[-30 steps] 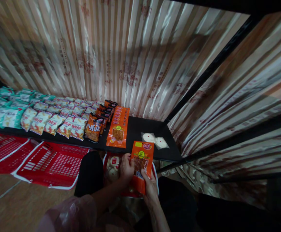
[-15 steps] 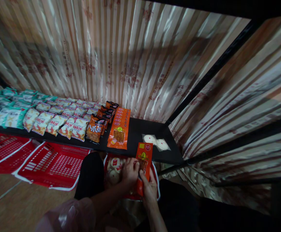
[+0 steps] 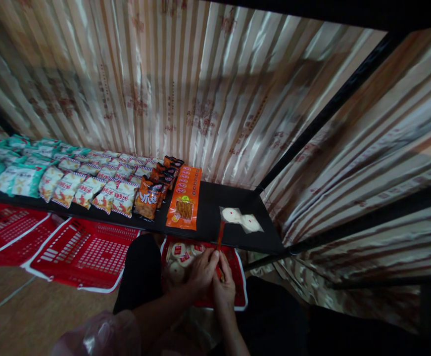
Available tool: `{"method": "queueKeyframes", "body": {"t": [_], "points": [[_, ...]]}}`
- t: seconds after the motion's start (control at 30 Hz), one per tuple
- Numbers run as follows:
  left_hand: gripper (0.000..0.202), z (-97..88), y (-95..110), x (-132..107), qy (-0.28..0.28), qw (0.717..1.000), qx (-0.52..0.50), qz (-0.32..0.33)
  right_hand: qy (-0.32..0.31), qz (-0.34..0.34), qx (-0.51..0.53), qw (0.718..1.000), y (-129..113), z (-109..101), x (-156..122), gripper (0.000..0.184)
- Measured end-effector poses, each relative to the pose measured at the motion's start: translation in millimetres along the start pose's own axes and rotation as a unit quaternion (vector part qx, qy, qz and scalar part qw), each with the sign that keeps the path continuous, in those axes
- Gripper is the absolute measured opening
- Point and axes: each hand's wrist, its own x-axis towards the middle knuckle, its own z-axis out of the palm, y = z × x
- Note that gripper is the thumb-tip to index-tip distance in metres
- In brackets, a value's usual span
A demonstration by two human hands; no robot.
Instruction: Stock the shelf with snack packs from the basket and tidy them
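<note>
Both my hands meet over a red basket point(image 3: 239, 282) on the floor, just below the front edge of a black shelf point(image 3: 215, 198). Between them stands an orange snack packet point(image 3: 220, 236), turned edge-on so only a thin strip shows. My left hand point(image 3: 200, 269) and my right hand point(image 3: 223, 284) are both closed on its lower part. Round white wrapped buns point(image 3: 177, 257) lie in the basket beside my left hand. On the shelf right above lie an orange packet stack point(image 3: 183, 200) and a clear bag of white buns point(image 3: 240, 219).
Rows of snack bags point(image 3: 89, 180) and teal bags point(image 3: 11, 168) fill the shelf to the left. Flat red baskets point(image 3: 77, 254) lie on the wooden floor below. A striped curtain point(image 3: 170, 84) hangs behind, and black frame bars point(image 3: 330, 99) stand at the right. My dark knees flank the basket.
The orange packet has turned from face-on to edge-on and dropped lower. Both hands have drawn closer together over the basket.
</note>
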Motion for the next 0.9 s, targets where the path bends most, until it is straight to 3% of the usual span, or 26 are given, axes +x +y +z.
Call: {"method": "queueKeyframes", "body": {"t": [0.23, 0.37, 0.63, 0.9], "points": [[0.047, -2.8, 0.1, -4.9, -0.014, 0.998, -0.028, -0.051, -0.011, -0.043, -0.039, 0.998, 19.5, 9.3, -5.5, 0.048], [0.042, -1.9, -6.6, -2.0, -0.006, 0.998, -0.046, -0.049, -0.012, -0.095, -0.091, 0.991, 28.7, 10.7, -7.7, 0.046], [0.036, -4.3, -24.4, 11.5, -0.012, 0.997, -0.064, -0.052, -0.011, -0.173, -0.213, 0.961, 26.1, 11.2, -10.3, 0.05], [0.036, -27.6, -19.0, 14.6, -0.021, 0.992, -0.12, -0.041, -0.08, -0.143, -0.164, 0.973, 18.7, 5.6, -9.1, 0.047]]}}
